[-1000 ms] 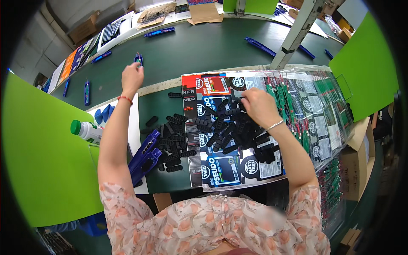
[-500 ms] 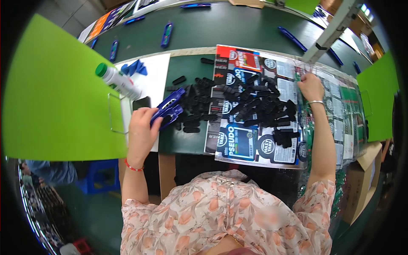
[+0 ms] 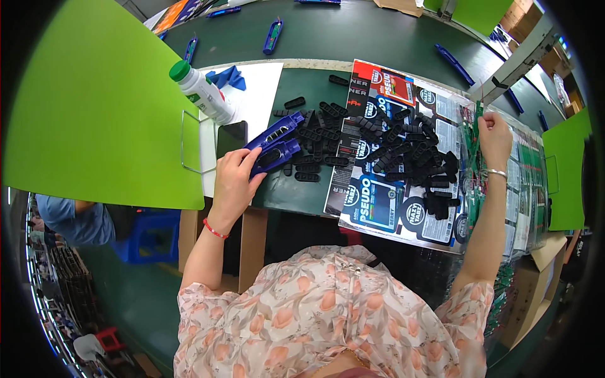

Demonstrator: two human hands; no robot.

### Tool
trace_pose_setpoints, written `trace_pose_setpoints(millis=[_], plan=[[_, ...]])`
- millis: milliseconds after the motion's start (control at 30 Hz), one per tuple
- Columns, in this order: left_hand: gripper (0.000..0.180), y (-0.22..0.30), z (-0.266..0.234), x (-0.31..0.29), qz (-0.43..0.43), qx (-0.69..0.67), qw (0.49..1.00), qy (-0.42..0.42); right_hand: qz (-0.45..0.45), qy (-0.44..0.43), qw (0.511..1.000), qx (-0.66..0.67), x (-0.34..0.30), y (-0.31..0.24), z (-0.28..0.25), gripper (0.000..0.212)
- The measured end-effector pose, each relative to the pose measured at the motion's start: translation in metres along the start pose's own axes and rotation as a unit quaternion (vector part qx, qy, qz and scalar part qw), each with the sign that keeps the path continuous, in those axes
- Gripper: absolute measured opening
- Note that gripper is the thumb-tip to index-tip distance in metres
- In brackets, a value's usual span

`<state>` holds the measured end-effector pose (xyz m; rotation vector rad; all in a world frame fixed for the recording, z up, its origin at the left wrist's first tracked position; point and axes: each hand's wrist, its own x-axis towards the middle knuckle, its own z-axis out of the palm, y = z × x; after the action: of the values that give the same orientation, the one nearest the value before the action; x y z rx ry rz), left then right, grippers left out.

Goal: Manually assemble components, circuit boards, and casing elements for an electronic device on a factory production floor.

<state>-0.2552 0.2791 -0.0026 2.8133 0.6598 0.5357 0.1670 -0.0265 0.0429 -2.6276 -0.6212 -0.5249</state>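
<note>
My left hand [image 3: 238, 173] is closed on a pair of dark blue plastic housings [image 3: 275, 131], held side by side. They are long hollow shells with openings in them. Over at the right, my right hand [image 3: 496, 135] has its fingertips pinched on a narrow green circuit board [image 3: 478, 116] with thin wires. More green boards [image 3: 532, 164] lie in rows beneath and beside that hand. Between my hands are two piles of small black ribbed pieces: one pile [image 3: 321, 129] on the green table, another pile [image 3: 409, 148] on a printed sheet [image 3: 372, 208].
A white bottle with a green cap [image 3: 201, 93], a blue cloth [image 3: 228, 77] and a dark phone-like slab [image 3: 232, 137] stand or lie at left. Green panels [image 3: 113, 107] flank the workplace. Several blue housings [image 3: 273, 36] lie along the far table, near a metal post [image 3: 517, 60].
The view has shifted, so the table things appear farther right. My right fingers now pinch a green board that stands out from the rows. My left hand still holds the blue housings.
</note>
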Motion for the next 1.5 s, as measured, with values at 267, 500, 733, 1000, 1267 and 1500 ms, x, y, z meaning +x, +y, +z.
trace_pose_setpoints(millis=[267, 500, 733, 1000, 1267, 1500], plan=[[0.046, 0.017, -0.01, 0.003, 0.014, -0.039, 0.994, 0.105, -0.02, 0.07, 0.945, 0.32, -0.052, -0.099, -0.023, 0.016], [0.051, 0.071, 0.003, 0.016, -0.134, -0.377, 0.916, -0.024, -0.065, -0.185, 0.867, 0.458, -0.123, -0.172, -0.003, 0.014], [0.062, 0.116, 0.034, 0.021, -0.073, -0.429, 0.9, -0.004, -0.066, -0.22, 0.851, 0.472, -0.155, -0.176, 0.009, 0.028], [0.053, 0.131, 0.042, 0.017, -0.067, -0.435, 0.898, -0.004, -0.033, -0.223, 0.87, 0.438, -0.165, -0.174, 0.016, 0.026], [0.044, 0.127, 0.055, 0.015, -0.073, -0.449, 0.891, 0.007, -0.018, -0.238, 0.883, 0.404, -0.17, -0.18, 0.018, 0.022], [0.043, 0.122, 0.058, 0.016, -0.149, -0.576, 0.801, -0.059, -0.065, -0.217, 0.896, 0.381, -0.165, -0.176, 0.019, 0.023]])
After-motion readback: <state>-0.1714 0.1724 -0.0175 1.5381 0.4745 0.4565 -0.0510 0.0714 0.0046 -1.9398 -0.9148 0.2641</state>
